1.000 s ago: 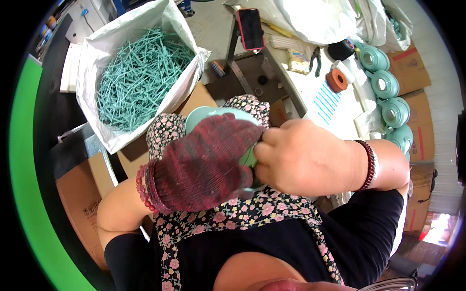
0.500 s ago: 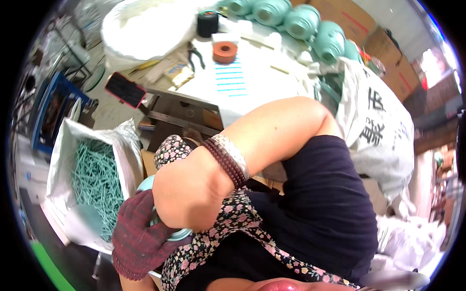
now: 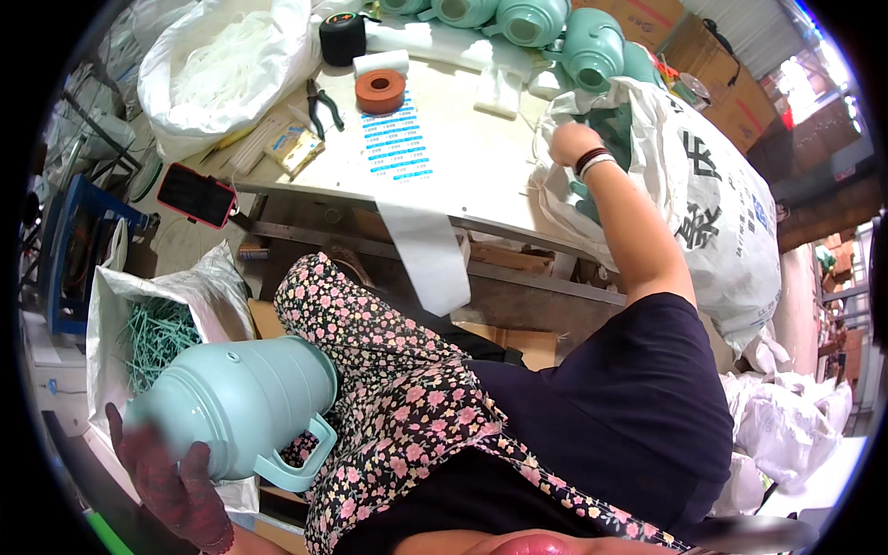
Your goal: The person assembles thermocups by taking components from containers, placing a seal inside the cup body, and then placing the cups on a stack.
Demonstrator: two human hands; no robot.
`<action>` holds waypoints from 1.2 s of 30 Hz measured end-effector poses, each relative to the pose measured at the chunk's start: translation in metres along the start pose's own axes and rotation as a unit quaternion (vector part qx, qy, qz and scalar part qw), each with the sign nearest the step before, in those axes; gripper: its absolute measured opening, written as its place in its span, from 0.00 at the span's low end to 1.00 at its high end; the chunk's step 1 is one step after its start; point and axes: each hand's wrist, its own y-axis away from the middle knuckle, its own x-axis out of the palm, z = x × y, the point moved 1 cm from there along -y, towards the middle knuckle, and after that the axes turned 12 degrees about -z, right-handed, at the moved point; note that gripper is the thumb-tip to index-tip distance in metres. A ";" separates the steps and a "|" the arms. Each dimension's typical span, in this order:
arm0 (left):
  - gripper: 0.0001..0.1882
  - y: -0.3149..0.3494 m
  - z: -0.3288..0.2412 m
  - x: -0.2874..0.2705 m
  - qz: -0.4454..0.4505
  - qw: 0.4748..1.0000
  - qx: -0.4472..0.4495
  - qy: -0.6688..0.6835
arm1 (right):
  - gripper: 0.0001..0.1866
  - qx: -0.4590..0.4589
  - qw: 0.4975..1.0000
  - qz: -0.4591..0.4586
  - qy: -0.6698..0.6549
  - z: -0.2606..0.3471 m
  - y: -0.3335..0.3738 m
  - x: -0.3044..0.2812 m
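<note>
A pale teal thermos jug [image 3: 250, 398] lies on its side across my lap, its handle [image 3: 301, 458] toward me. My left hand [image 3: 176, 476], in a dark red knitted glove, is closed around the jug's left end, thumb and fingers on either side. My bare right hand [image 3: 575, 145], with bracelets on the wrist, reaches to the mouth of a white woven sack [image 3: 731, 231] on the right. Teal plastic parts [image 3: 610, 129] show inside that sack. The right fingers are bent down and hidden, so what they touch cannot be seen.
On the table [image 3: 481, 176] are an orange tape roll [image 3: 380, 91], pliers [image 3: 324, 109], a label sheet [image 3: 398, 143] and a black cylinder [image 3: 342, 39]. Teal jugs [image 3: 592, 51] line the back. A sack of thin teal strips [image 3: 157, 342] stands at left; a phone [image 3: 196, 194] juts from the table edge.
My right arm has swung from across my lap, beside the left hand, out to the sack at right. The jug now shows fully, and my left hand has shifted down and left with it.
</note>
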 end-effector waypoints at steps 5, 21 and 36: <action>0.06 -0.008 0.006 0.001 0.029 0.998 0.058 0.001 | 0.19 0.101 0.993 0.055 -0.015 -0.038 0.018 0.059; 0.14 -0.012 -0.028 -0.009 0.018 0.992 0.121 -0.044 | 0.17 0.137 0.806 -0.251 -0.519 0.042 -0.042 -0.049; 0.21 -0.093 0.005 0.034 -0.124 0.961 -0.136 0.208 | 0.19 -0.458 0.403 -0.554 -0.566 0.336 0.120 -0.266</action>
